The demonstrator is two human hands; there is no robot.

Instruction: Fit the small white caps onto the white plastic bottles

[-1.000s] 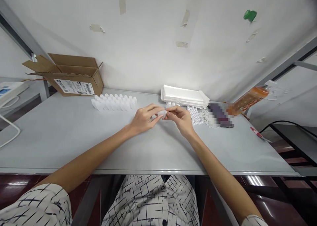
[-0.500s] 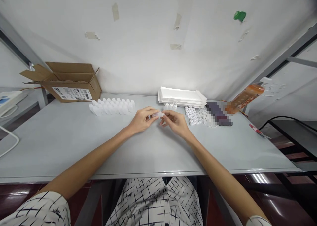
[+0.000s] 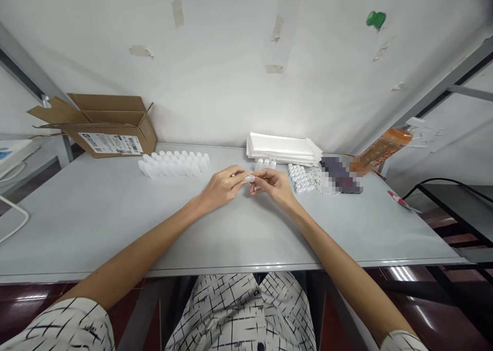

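Note:
My left hand (image 3: pixel 222 188) and my right hand (image 3: pixel 276 188) meet above the middle of the table. Between their fingertips is a small white plastic piece (image 3: pixel 249 178), mostly covered by the fingers. The left fingers close on its left end, while the right thumb and fingers pinch its right end. Just behind the right hand stand several similar white pieces (image 3: pixel 265 163) with thin loops on top. Rows of translucent white plastic pieces (image 3: pixel 175 164) stand to the left. Small white caps (image 3: pixel 300 178) lie in rows to the right, beside a heap of white cords (image 3: pixel 318 180).
A stack of flat white sheets or sleeves (image 3: pixel 285 148) lies against the wall. An open cardboard box (image 3: pixel 111 128) stands at the back left. At the right are a dark blurred-out object (image 3: pixel 341 174), an orange drink bottle (image 3: pixel 385 148) and a red-and-white packet (image 3: pixel 400 199).
My fingers have closed further over the white plastic piece, so less of it shows. Both hands stay in nearly the same place. The camera view has shifted slightly.

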